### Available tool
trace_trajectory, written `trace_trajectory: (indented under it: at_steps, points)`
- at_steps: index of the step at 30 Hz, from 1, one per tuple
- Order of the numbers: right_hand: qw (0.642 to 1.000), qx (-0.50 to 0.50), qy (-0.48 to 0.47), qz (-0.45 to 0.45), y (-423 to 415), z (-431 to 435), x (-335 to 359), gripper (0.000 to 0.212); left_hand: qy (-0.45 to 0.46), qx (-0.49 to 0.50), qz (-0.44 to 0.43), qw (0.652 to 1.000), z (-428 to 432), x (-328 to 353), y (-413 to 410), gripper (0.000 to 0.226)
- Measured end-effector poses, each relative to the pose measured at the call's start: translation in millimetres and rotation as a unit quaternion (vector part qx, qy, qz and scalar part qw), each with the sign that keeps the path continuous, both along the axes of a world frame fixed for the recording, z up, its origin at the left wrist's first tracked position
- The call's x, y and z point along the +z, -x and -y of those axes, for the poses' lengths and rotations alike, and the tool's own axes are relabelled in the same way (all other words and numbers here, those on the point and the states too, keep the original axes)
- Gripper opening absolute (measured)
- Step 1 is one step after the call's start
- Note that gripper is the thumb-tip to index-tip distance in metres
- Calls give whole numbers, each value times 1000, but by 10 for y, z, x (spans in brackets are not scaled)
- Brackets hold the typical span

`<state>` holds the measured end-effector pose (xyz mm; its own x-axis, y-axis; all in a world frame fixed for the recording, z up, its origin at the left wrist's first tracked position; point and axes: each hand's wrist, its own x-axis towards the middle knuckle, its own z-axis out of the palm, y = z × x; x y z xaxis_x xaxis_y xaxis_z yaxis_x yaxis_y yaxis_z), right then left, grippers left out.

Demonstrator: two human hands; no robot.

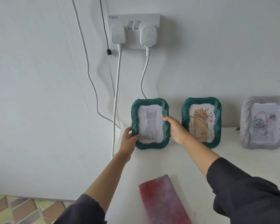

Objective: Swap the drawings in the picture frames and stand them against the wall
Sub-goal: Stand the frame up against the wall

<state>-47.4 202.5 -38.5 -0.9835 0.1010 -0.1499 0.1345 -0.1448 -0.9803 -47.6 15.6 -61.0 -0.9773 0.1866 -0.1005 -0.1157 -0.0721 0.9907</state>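
Head view — your left hand (pixel 128 139) and right hand (pixel 176 129) grip the cat frame (pixel 152 146) by its side edges, thumbs in front, fingers curled behind. Frame upright near the wall — just left of the flower frame (pixel 200 101) on the white table (pixel 176 160).

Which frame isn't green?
The rose frame, far right: it's silvery grey. The cat frame and flower frame are both green.

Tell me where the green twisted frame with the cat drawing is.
In the head view, the left hand and right hand hold the cat frame at the white shelf's left end, left of the green flower frame.
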Motion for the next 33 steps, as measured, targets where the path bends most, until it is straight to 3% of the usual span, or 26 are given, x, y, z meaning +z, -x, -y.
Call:
trace_trajectory:
  at_steps: [2, 3, 13, 16, 19, 21, 23, 25, 27, 30, 33]
  points:
    - [1000, -19, -12, 6, -31, -2, -15, 9, 6, 13, 1, 1000, -8, 10, -12, 40]
    - [1000, -26, -14, 8, -42, -2, -29, 8, 9, 21, 0, 1000, -8, 14, -16, 41]
    - [997, -49, -62, 19, -316, 31, -51, 23, 48, 93, -31, 994, -34, 21, -110, 54]
    - [993, -62, -80, 67, -474, 0, -13, 33, 98, 226, -90, 965, -88, 77, -213, 44]
    - [988, -55, -100, 107, -725, -104, 87, 24, 112, 293, -205, 927, -207, 192, -349, 39]
    - [983, -92, -130, 96, -872, -241, 141, 27, 115, 265, -277, 917, -342, 265, -439, 37]
    - [967, -195, -159, 42, -952, -437, 177, 25, 114, 178, -317, 925, -501, 317, -520, 32]
    - [925, -312, -215, 2, -1000, -667, 209, 26, 130, 31, -317, 939, -684, 335, -590, 29]
    - [893, -367, -259, -27, -1012, -898, 212, 44, 179, -94, -279, 939, -876, 300, -635, 26]
    - [921, -308, -239, -9, -1002, -1107, 196, 75, 220, -156, -197, 943, -1111, 213, -653, 45]
    - [961, -216, -174, 15, -1015, -1155, 173, 80, 214, -154, -136, 955, -1261, 137, -613, 60]
